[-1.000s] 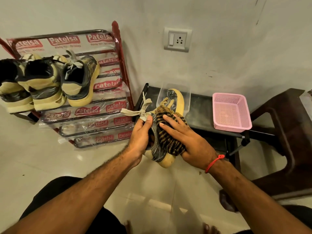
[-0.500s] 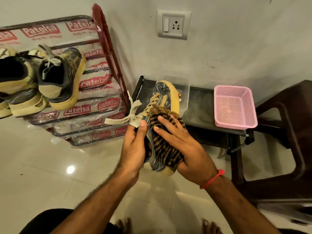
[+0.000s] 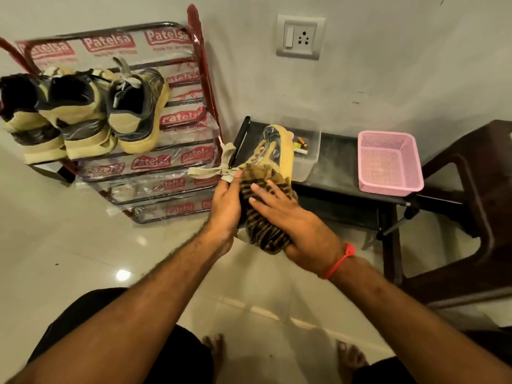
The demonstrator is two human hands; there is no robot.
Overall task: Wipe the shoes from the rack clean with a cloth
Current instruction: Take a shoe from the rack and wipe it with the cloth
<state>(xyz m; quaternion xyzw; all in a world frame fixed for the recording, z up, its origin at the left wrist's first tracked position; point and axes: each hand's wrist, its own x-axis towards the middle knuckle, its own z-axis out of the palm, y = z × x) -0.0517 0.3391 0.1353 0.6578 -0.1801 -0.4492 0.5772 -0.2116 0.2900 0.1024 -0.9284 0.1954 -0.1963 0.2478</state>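
I hold a dark grey and yellow shoe (image 3: 274,146) in the air at the centre, toe pointing away. My left hand (image 3: 225,209) grips its left side by the opening, with the beige laces (image 3: 213,170) hanging out to the left. My right hand (image 3: 293,220) presses a brown striped cloth (image 3: 261,217) flat onto the shoe's upper and heel. Three matching shoes (image 3: 83,112) stand on the top shelf of the red shoe rack (image 3: 199,65) at the left.
A low black stand (image 3: 340,173) against the wall carries a clear plastic box (image 3: 307,151) of small items and a pink basket (image 3: 388,162). A dark brown plastic chair (image 3: 471,206) is at the right. My bare feet rest on the glossy tiled floor (image 3: 69,245).
My right hand has slid the cloth along the shoe's upper toward the heel. The view has shifted, so the rack and shoes sit further right than half a second ago.
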